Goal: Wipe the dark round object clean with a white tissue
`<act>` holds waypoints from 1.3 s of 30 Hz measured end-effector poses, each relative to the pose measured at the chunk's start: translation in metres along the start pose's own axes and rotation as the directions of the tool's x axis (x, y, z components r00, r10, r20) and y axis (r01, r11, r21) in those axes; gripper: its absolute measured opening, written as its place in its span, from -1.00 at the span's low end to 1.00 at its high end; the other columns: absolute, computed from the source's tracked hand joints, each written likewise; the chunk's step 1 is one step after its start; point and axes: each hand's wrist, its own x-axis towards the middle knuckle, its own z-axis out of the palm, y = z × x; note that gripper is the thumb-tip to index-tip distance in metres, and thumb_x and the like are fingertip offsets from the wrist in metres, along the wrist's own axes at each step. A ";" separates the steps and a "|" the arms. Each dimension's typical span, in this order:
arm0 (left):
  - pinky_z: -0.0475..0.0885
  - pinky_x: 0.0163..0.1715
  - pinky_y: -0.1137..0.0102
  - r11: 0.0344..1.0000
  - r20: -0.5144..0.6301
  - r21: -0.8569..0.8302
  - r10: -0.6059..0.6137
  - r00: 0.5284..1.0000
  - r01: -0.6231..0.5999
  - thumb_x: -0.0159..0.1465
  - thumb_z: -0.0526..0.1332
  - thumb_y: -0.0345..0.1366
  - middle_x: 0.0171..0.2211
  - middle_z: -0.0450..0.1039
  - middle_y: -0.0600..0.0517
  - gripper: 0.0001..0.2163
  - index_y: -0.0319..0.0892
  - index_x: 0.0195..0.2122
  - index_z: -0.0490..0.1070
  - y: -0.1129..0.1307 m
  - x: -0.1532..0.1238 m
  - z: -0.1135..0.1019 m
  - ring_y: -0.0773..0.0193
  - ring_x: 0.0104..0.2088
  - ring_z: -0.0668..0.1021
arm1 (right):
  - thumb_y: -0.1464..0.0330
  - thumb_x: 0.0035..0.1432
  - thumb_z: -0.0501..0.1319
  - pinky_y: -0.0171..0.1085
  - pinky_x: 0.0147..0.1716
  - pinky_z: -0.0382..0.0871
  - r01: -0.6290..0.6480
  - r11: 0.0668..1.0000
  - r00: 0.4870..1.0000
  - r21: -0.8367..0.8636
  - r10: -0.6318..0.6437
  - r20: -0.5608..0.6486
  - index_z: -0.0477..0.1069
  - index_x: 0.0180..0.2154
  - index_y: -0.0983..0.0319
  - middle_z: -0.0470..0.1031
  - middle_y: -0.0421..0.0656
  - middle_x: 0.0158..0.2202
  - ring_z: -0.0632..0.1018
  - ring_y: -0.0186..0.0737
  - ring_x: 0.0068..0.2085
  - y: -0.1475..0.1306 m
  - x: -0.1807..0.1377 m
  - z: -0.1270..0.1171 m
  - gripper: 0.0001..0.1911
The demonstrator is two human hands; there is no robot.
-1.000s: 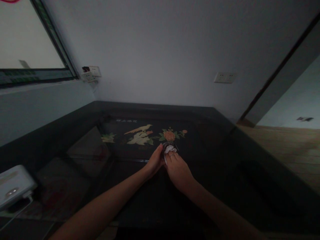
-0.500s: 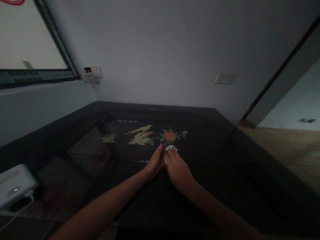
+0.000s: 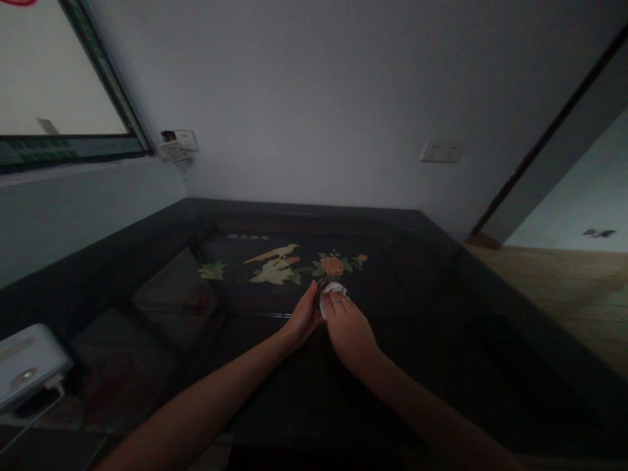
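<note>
My left hand (image 3: 301, 319) is closed round the side of a small, shiny, round object (image 3: 322, 285), perhaps a glass; the hands and the dim light hide most of it. A crumpled white tissue (image 3: 335, 288) sits at its top. Bent over this tissue, the fingers of my right hand (image 3: 351, 332) press it against the round object. A ring shows on one right finger. Both hands are together above the middle of a dark glossy tabletop (image 3: 275, 418), just in front of its painted flower (image 3: 332, 265).
A white box-like device (image 3: 32, 360) with a cable is at the left edge. A long dark shape (image 3: 520, 360) lies on the right side of the table. Behind stands a wall with sockets (image 3: 440, 152); a window (image 3: 59, 72) is at upper left, wooden floor (image 3: 564, 281) at right.
My right fingers and the tissue have shifted slightly against the round object, and more of the tissue bulges at its top. My left hand keeps its hold. The view has moved a little.
</note>
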 end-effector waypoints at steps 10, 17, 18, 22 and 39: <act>0.40 -0.05 0.32 0.999 0.001 -0.017 0.037 0.999 -0.037 0.31 0.07 -0.09 -0.21 0.56 -0.15 -0.64 -0.30 -0.19 0.48 -0.006 0.006 -0.006 0.12 -0.08 0.54 | 0.61 0.18 0.01 -0.06 0.05 0.35 0.004 0.999 1.000 -0.052 -0.004 0.007 0.31 0.06 0.54 0.41 0.22 0.03 0.45 0.06 0.04 -0.001 0.002 0.002 -0.59; 0.44 -0.16 0.38 1.000 0.012 -0.006 0.029 0.999 -0.029 0.32 0.05 -0.09 -0.27 0.57 -0.14 -0.64 -0.30 -0.21 0.48 -0.004 0.004 -0.004 0.15 -0.16 0.57 | 0.63 0.17 -0.01 -0.03 0.05 0.34 0.021 0.999 0.999 0.024 -0.020 -0.037 0.34 0.04 0.50 0.42 0.21 0.02 0.44 0.03 0.05 0.000 0.001 0.002 -0.59; 0.44 -0.18 0.38 0.999 0.018 -0.001 0.032 0.999 -0.032 0.31 0.06 -0.09 -0.27 0.57 -0.14 -0.64 -0.30 -0.21 0.48 -0.004 0.004 -0.004 0.14 -0.17 0.58 | 0.63 0.17 0.00 -0.03 0.05 0.34 0.020 0.999 0.999 0.029 -0.019 -0.029 0.34 0.04 0.51 0.43 0.22 0.01 0.44 0.04 0.05 0.001 0.001 0.002 -0.60; 0.45 -0.19 0.35 0.999 0.003 0.005 0.036 0.999 -0.036 0.32 0.05 -0.10 -0.29 0.57 -0.14 -0.65 -0.29 -0.24 0.48 -0.004 0.005 -0.005 0.13 -0.19 0.58 | 0.61 0.16 0.06 -0.07 0.07 0.31 0.042 0.998 0.999 0.050 -0.043 0.008 0.34 0.04 0.53 0.44 0.21 -0.01 0.45 0.04 0.03 0.001 0.001 0.000 -0.61; 0.28 0.09 0.31 0.990 0.024 0.025 0.135 0.991 -0.136 0.22 0.21 -0.11 -0.18 0.56 -0.11 -0.69 -0.29 -0.22 0.50 -0.006 0.001 0.000 0.12 -0.02 0.51 | 0.50 0.19 0.05 -0.05 0.03 0.34 -0.090 0.915 0.993 0.392 0.111 -0.032 0.34 -0.04 0.35 0.43 0.07 -0.05 0.44 -0.05 0.00 0.001 0.000 -0.004 -0.71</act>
